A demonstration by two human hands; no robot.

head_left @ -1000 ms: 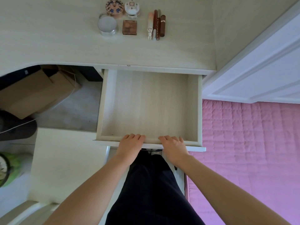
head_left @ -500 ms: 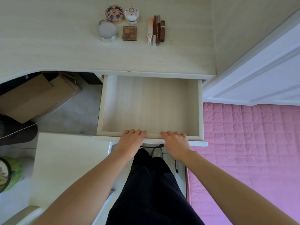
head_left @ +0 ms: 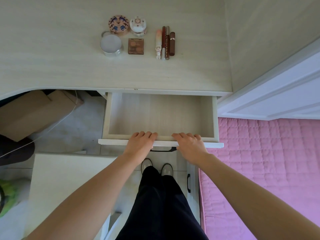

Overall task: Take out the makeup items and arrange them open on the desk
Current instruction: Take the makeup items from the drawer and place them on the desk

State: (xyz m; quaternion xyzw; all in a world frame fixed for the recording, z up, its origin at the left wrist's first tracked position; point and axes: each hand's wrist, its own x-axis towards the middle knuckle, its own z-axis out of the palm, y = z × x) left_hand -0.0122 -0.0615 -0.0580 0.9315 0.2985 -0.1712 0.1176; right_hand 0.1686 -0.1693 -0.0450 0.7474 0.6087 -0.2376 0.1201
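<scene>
Resting on the front edge of the drawer (head_left: 160, 116), the left hand (head_left: 139, 144) and right hand (head_left: 189, 146) lie side by side, fingers curled over the rim and gripping it, fingertips just inside. The drawer's pale floor shows nothing on it.

The makeup lies well away from the hands, at the far side of the desk (head_left: 52, 63): a clear jar (head_left: 111, 45), a round patterned compact (head_left: 119, 25) behind it, a white pot (head_left: 138, 25), a square palette (head_left: 136, 46), and a row of four tubes (head_left: 165, 43) lying parallel and touching.

Right of the desk stands a white door (head_left: 280, 94), with a pink quilt (head_left: 268, 161) below it. Under the desk, left, sits a cardboard box (head_left: 31, 111). Dark trousers (head_left: 161, 205) and two shoes (head_left: 156, 168) show below the hands.

Compared with a second ago, the drawer sits further in under the desk, with less of its floor showing; the hands keep their hold on the rim.
</scene>
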